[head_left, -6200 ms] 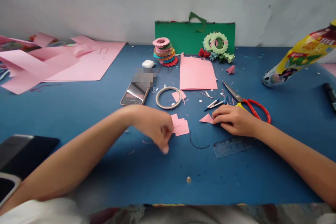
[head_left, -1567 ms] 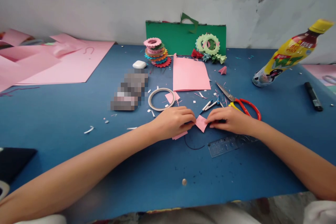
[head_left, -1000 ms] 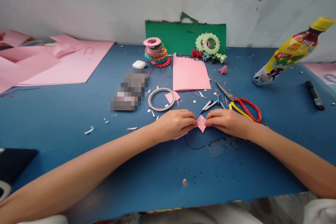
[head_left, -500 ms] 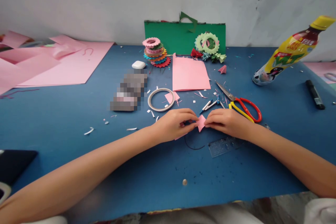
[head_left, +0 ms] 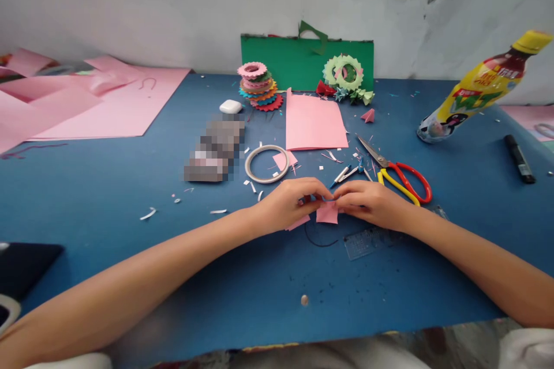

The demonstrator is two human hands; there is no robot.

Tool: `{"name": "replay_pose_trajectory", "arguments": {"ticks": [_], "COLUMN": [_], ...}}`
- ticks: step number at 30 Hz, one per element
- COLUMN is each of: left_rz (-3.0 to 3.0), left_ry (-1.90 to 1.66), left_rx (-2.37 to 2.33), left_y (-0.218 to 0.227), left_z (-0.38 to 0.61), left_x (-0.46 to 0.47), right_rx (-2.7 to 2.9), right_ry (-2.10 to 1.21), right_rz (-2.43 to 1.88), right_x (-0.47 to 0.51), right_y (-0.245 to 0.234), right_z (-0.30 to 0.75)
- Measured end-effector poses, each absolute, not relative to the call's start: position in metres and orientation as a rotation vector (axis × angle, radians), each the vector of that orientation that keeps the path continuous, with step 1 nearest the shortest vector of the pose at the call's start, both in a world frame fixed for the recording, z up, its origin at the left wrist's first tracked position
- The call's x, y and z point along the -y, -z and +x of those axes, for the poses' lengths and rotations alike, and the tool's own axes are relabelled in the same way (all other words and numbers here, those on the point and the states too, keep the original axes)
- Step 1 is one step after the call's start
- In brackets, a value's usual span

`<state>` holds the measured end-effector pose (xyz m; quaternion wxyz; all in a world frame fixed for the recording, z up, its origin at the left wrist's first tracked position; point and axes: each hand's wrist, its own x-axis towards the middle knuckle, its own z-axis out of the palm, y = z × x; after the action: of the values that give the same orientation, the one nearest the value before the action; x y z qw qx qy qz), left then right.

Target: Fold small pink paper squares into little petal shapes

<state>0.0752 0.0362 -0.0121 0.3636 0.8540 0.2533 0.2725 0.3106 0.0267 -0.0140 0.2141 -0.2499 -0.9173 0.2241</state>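
Between my hands is a small square of pink paper (head_left: 327,213), its lower part hanging below my fingertips. My left hand (head_left: 298,203) pinches its upper left side with thumb and fingers. On the other side my right hand (head_left: 367,203) grips the upper right edge, and the fingertips of both hands almost meet. Another pink paper piece (head_left: 299,222) lies beneath my left hand, partly hidden by it. A clear plastic ruler (head_left: 361,243) rests on the blue table below my right hand. Scissors (head_left: 393,173) with red and yellow handles and a compass (head_left: 351,172) lie just beyond that hand.
A roll of tape (head_left: 248,168) lies left of a pink sheet (head_left: 315,122). Behind are stacked zigzag paper rings (head_left: 258,92) and a green board (head_left: 298,63) against the wall. A drink bottle (head_left: 476,92) and a black marker (head_left: 519,159) are at right; large pink sheets (head_left: 125,115) at left.
The small pink paper has turned from a tilted, diamond-like position to a squarer one, slightly lower. My fingertips have drawn closer together along its top edge.
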Motion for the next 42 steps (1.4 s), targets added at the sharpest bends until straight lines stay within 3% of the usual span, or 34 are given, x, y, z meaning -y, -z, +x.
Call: {"name": "replay_pose_trajectory", "arguments": {"ticks": [16, 42], "left_rz": [2.286, 2.535], "left_ry": [-0.845, -0.752], "left_rx": [-0.761, -0.656], "left_y": [0.014, 0.019], "left_z": [0.068, 0.075], "left_x": [-0.047, -0.034], "right_rx": [2.081, 2.515], "right_ry": [-0.622, -0.403], "right_rz": [-0.877, -0.760], "right_x": [-0.026, -0.020], "right_y": [0.009, 0.015], "right_z": [0.307, 0.304]}}
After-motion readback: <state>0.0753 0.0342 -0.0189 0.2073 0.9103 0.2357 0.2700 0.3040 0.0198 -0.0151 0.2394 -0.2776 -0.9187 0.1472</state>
